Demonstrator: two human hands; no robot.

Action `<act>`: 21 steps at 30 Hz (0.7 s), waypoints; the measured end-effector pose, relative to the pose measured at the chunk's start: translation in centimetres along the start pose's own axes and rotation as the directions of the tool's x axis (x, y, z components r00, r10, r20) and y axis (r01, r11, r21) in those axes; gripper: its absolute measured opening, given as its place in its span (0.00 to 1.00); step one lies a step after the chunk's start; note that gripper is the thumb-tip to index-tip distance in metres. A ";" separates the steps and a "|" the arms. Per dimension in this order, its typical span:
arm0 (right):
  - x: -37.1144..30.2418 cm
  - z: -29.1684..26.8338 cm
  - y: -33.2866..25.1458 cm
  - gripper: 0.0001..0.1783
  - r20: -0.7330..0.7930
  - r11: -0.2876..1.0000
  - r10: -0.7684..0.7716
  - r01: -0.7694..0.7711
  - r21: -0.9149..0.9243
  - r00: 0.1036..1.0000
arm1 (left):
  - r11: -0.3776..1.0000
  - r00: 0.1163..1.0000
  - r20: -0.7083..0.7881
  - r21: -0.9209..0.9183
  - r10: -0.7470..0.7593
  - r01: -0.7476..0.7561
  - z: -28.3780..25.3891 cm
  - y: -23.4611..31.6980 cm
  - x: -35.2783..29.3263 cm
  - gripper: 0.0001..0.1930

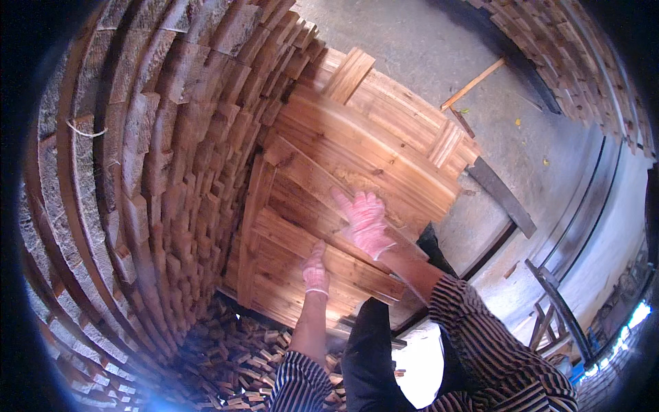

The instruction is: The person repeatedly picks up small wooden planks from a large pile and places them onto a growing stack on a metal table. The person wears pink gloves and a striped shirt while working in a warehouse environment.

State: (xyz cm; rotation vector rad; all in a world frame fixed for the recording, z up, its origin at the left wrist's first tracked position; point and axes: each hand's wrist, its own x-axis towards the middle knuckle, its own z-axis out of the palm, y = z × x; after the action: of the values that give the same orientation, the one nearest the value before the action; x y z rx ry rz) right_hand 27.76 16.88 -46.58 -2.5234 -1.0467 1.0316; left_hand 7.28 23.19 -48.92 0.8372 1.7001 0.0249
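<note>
Both my hands wear pinkish knitted gloves and work over a stack of reddish-brown wooden boards. My left hand [316,270] is closed at the near edge of a long wooden board [360,266], with its fingertips on the wood and its underside hidden. Farther out and to the right, my right hand [364,221] lies palm down across the boards, thumb and fingers apart. Beyond it, a wide pale board panel [364,147] lies on the stack. A crosswise wooden strip [254,230] runs along the left end of the boards.
A tall wall of stacked wood pieces [165,158] rises close on the left. Small wood offcuts [240,360] are heaped below. A grey plank [504,196] and a thin stick [473,84] lie on the concrete floor [425,41]. More stacked wood [570,62] stands at upper right.
</note>
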 end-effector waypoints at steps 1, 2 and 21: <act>0.2 -2.1 0.3 0.46 -0.049 1.000 -0.023 0.022 -0.015 0.999 | 1.000 1.000 0.004 -0.027 -0.008 0.009 -0.4 -0.1 0.0 0.34; 0.5 -4.1 1.0 0.45 -0.092 0.998 -0.051 0.048 -0.034 0.994 | 0.998 1.000 0.005 -0.059 -0.021 0.021 -1.3 -0.7 0.2 0.33; 12.6 -12.9 12.0 0.39 -0.032 0.997 -0.081 0.081 -0.016 0.996 | 0.991 0.992 0.118 -0.127 -0.033 0.048 -1.2 1.0 -1.1 0.25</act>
State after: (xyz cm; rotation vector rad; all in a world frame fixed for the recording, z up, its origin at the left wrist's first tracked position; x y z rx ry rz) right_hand 49.21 17.66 -49.05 -2.4786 -1.1414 0.9611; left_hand 6.81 23.80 -47.21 0.6944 1.5881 0.0578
